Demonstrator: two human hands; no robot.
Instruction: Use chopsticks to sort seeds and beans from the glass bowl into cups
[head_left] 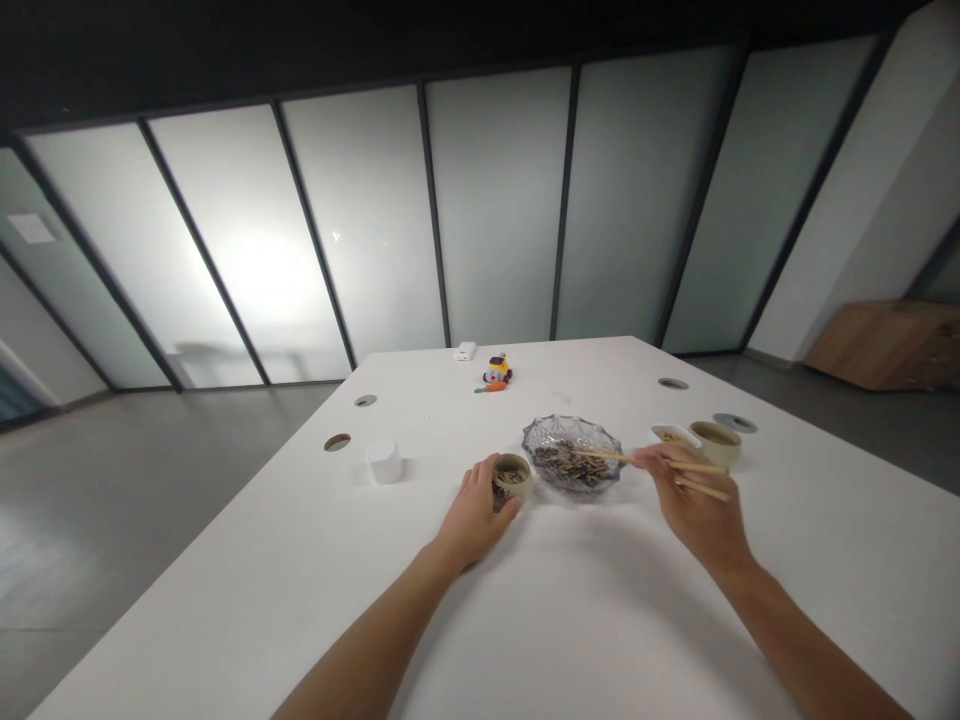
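Chopsticks (pixel 660 464) sit pinched in the right hand (pixel 697 505), whose fingers are closed around their rear ends while the tips reach left into the glass bowl (pixel 572 452) and meet the dark, mixed pieces heaped inside. The bowl stands on the white tabletop (pixel 585 620), near the middle, between the two hands. Just to its left, the left hand (pixel 476 515) curls its fingers around a small tan cup (pixel 512 476) that holds a few of the same pieces; cup and bowl stand just beside each other. Right of the bowl are a small white dish (pixel 673 435) and another tan cup (pixel 716 442). A white cup (pixel 384 461) stands further left, and a small toy (pixel 496 373) lies near the far edge.
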